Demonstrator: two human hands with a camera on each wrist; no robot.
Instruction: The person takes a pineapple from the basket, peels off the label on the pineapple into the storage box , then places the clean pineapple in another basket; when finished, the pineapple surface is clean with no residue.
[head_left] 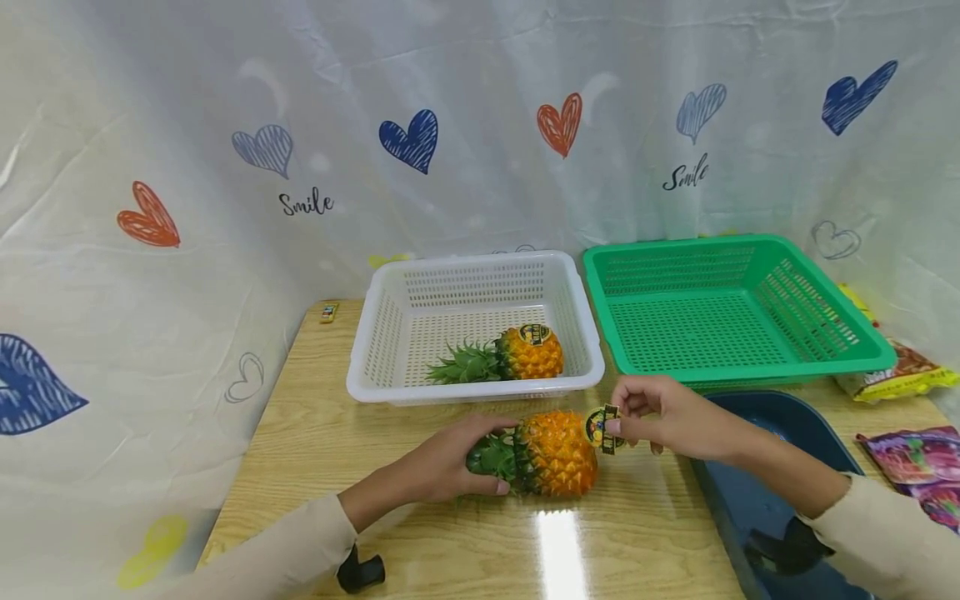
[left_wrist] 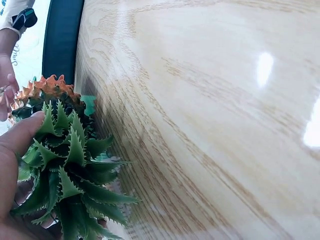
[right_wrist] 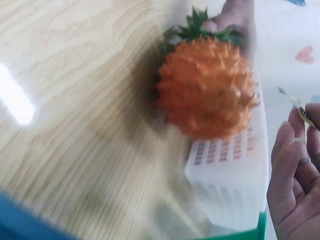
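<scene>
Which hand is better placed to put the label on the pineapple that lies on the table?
Right, probably: the right hand pinches the label near the leafless end of the pineapple, while the left hand holds the leaves.

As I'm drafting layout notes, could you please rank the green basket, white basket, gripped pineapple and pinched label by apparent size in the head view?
1. Green basket and white basket: too alike to rank
2. Gripped pineapple, crown partly hidden by the left hand
3. Pinched label

Two pineapples (head_left: 558,454), two baskets (head_left: 690,325)
</scene>
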